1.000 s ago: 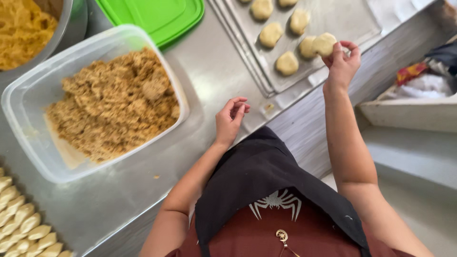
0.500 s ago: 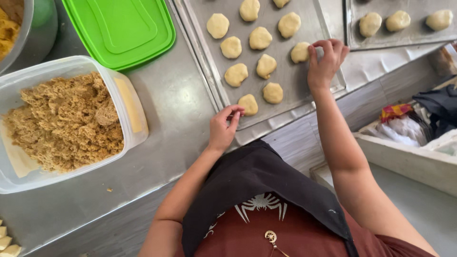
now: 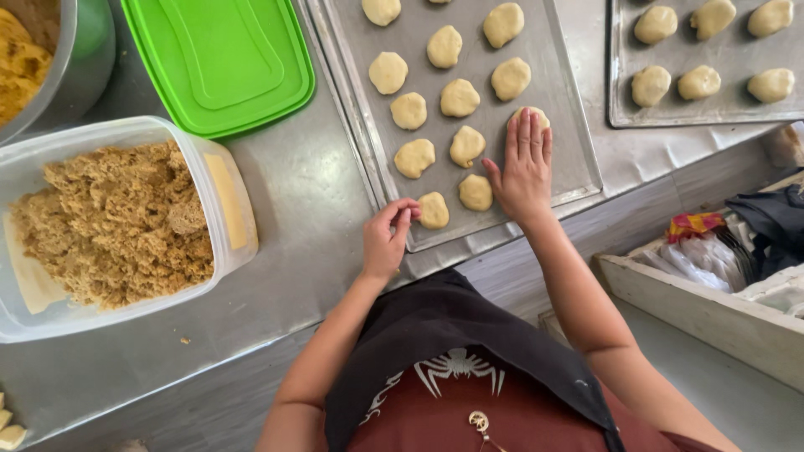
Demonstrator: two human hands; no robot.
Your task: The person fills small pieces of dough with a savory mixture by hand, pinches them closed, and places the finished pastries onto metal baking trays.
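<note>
Fingers of the right hand [image 3: 525, 172] lie flat and together, palm down, on the grey baking tray [image 3: 578, 172] at centre frame, their tips covering part of one pale dough piece [image 3: 536, 115] at the tray's right side; nothing is gripped. The left hand [image 3: 387, 238], lower centre, has its fingers curled and pinched loosely toward the nearest dough round [image 3: 434, 210] at the tray's lower left edge, the tips touching or just beside it; which cannot be told.

Counted on this tray: eleven dough pieces wholly or partly in view, including the one under the right hand and one cut off by the top edge. A second tray [image 3: 712, 107], upper right, shows six more pieces in two rows of three.

Left of the trays on the steel worktop [image 3: 310, 218] sit one bright green plastic lid [image 3: 219, 63], upper centre-left, and one clear plastic tub [image 3: 230, 209] at mid-left holding brown crumbly filling [image 3: 117, 222]. One metal bowl [image 3: 71, 59] with yellow contents shows at the upper left corner. A few pale pieces [image 3: 10, 427] lie at the lower left corner. The person wears a dark apron [image 3: 444, 335] over a maroon top.
</note>
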